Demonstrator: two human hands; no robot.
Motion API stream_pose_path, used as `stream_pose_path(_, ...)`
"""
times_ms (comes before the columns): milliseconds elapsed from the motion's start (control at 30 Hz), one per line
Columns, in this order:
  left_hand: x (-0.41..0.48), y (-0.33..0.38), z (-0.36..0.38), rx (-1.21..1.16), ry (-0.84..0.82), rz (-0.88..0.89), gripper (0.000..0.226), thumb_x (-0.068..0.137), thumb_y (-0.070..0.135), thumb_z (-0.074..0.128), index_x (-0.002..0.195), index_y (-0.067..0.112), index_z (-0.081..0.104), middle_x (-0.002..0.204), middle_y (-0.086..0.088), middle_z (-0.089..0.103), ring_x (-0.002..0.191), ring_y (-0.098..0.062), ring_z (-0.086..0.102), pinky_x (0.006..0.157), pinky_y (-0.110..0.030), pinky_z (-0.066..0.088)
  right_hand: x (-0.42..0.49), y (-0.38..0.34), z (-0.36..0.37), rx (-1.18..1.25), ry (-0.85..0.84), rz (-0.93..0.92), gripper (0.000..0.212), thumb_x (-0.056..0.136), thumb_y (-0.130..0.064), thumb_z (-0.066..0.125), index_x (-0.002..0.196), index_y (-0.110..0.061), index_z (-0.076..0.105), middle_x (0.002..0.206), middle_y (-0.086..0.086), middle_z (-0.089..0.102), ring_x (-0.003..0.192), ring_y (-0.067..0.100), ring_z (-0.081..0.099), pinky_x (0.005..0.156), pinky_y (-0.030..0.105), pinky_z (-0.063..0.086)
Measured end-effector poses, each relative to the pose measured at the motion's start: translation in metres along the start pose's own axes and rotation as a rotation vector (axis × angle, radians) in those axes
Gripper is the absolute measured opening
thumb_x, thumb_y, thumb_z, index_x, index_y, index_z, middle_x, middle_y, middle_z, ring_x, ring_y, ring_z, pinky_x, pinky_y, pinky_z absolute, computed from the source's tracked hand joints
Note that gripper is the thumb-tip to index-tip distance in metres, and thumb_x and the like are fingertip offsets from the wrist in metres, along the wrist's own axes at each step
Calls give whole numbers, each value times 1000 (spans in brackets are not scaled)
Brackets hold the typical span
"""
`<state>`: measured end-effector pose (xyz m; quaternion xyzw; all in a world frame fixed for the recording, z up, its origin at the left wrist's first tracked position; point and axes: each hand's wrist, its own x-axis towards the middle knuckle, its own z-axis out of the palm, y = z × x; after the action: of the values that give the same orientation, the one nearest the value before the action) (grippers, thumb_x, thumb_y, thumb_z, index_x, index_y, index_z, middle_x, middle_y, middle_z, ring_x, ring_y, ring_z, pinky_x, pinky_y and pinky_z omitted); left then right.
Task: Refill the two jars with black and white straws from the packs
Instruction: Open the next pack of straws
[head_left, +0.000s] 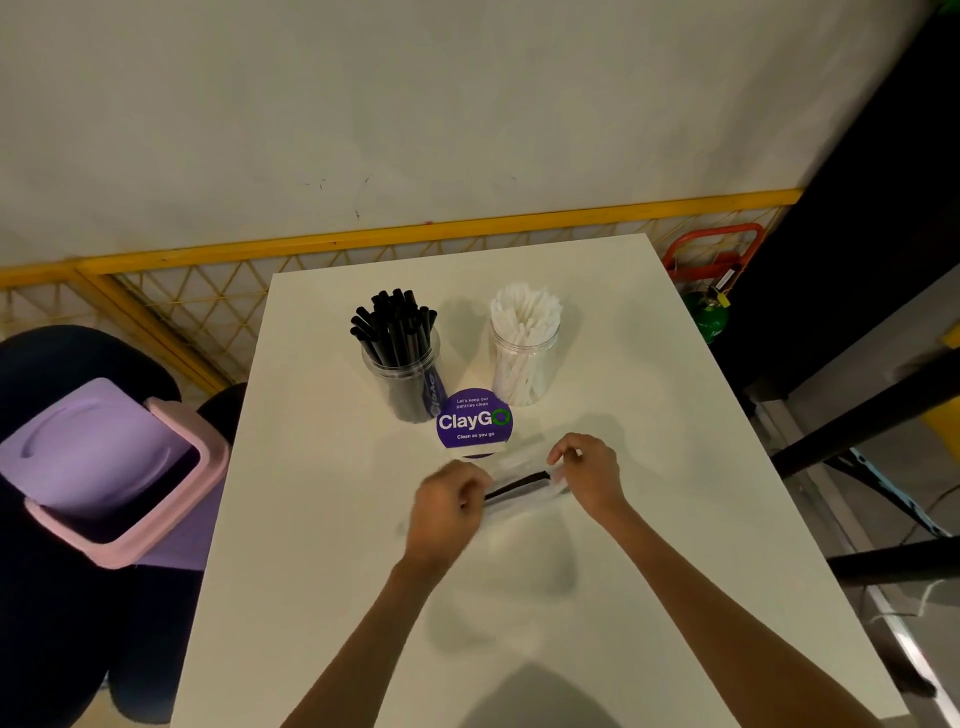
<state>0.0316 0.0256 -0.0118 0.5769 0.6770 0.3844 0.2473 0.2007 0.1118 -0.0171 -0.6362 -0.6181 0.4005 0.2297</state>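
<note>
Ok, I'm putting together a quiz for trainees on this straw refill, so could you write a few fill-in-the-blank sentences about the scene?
1. Seen from the camera, the jar of black straws stands to the ____ of the jar of white straws.
2. The left hand and right hand together grip a clear pack with ____ straws inside.
3. The round sign in front of the jars is coloured ____.

Missing words: left; black; purple.
</note>
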Motion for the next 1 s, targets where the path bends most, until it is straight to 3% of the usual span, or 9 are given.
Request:
stream_pose_path(100,9,-2,20,239,-351,64,25,90,8,49,105,8,69,106,-10,69,98,-23,63,94,-30,46,-2,-2,0,-36,-32,34,26,92,0,47,91,-8,71,108,8,69,97,19,61,84,14,42)
stream_pose_path(200,18,-13,28,404,-500,25,35,96,14,43,129,12,54,131,-7,57,120,-21,52,105,-23,31,-8,-1,2,-106,-119,81,25,87,-24,63,112,-17,66,121,-1,62,111,19,58,95,23,40)
stream_pose_path(300,26,-19,29,442,-483,18,37,97,17,43,132,13,51,135,-6,53,122,-21,49,105,-24,30,-12,3,8,-84,-114,144,28,84,-23,68,111,-16,67,120,1,62,112,17,58,94,20,40)
stream_pose_path(433,30,-27,33,581,-571,6,42,91,27,51,133,19,46,130,-5,51,116,-23,49,97,-31,39,-4,1,10,106,-42,224,34,79,3,61,111,-6,68,117,10,66,105,24,63,93,35,50)
stream_pose_path(567,31,-29,38,612,-626,-78,50,94,34,46,140,20,36,134,-5,49,120,-24,48,102,-32,36,14,-15,1,393,-121,374,31,78,10,50,103,2,68,86,8,65,64,15,60,63,27,47)
stream_pose_path(633,30,-28,39,572,-645,-127,43,95,31,44,136,20,40,132,-5,52,120,-24,48,99,-33,37,24,-25,-5,434,-195,410,25,80,10,48,94,0,66,84,10,62,62,15,60,61,26,44)
stream_pose_path(767,23,-25,42,476,-685,-225,27,95,23,43,119,14,51,112,-8,62,101,-26,56,85,-34,42,36,-31,-9,471,-347,301,32,85,8,51,111,-6,63,94,8,62,70,14,64,58,17,49)
stream_pose_path(867,18,-25,47,386,-589,-314,23,95,22,45,114,13,54,107,-6,62,96,-24,56,88,-34,45,39,-15,-5,519,-260,218,26,88,-1,56,111,-11,63,98,5,62,81,16,63,68,23,53)
stream_pose_path(1000,19,-16,56,346,-385,-326,29,100,21,33,123,15,49,120,-6,55,104,-22,52,90,-30,40,37,26,4,299,-3,284,25,86,-7,56,109,-14,64,106,7,66,95,24,61,90,41,48)
